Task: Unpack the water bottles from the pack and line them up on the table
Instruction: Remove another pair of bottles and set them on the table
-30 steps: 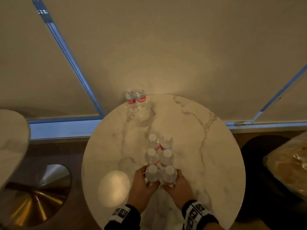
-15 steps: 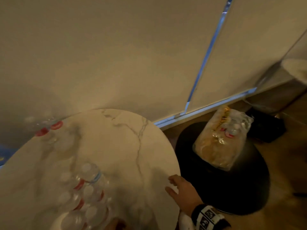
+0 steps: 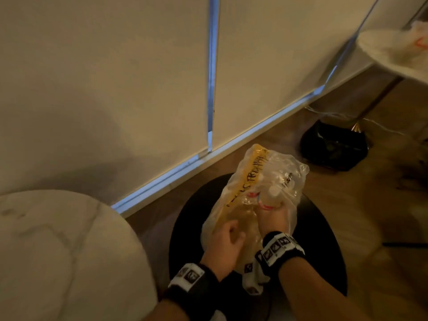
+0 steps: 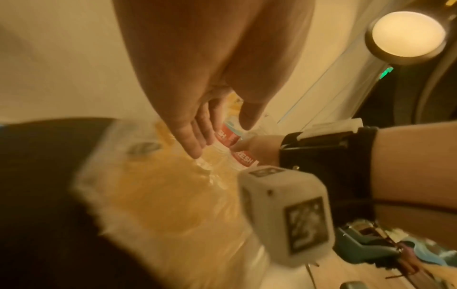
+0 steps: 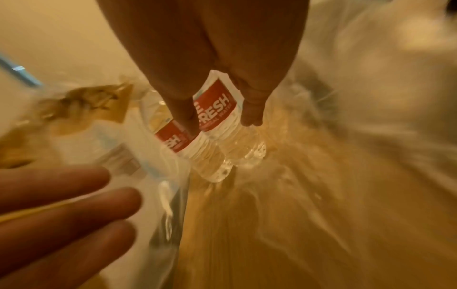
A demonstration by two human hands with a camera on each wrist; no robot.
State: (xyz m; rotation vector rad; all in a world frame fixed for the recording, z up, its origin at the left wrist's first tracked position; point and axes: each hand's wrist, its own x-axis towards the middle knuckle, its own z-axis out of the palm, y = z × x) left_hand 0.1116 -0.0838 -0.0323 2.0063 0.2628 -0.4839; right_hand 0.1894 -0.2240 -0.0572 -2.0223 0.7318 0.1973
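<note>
Pack lying on black stool at five o'clock of marble counter; right hand inside, gripping two bottles; left hand resting outside, fingers relaxed.

A round black stool stands on a brown wooden floor. A crinkled clear plastic pack with a yellow strip lies directly on its seat. To the left is the edge of a round white marble table. A dark bag sits on the floor farther back.
</note>
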